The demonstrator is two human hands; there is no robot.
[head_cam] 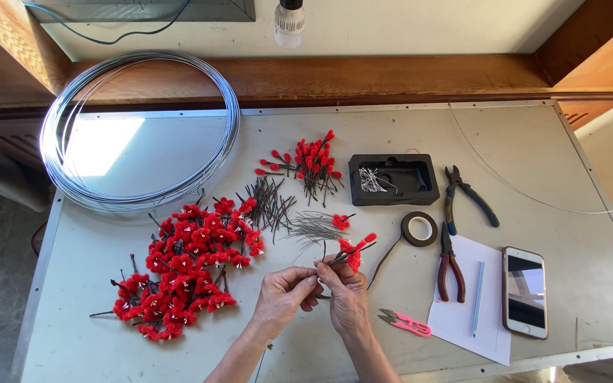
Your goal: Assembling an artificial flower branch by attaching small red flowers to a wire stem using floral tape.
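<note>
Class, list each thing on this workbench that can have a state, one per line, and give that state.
left hand: fingers pinched on a thin stem
right hand: fingers holding the red flower sprig
tape roll: partly unwound, strip trailing
blue-handled pliers: lying flat, handles spread
red-handled pliers: lying flat, handles close together
pink snips: lying flat
phone: face up
wire coil: wound in loops

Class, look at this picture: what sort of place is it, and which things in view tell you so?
Probably a home craft workbench for making artificial flowers. A heap of finished red flowers lies on the grey table, with a coil of wire and pliers nearby, while both hands work a red sprig.
</note>
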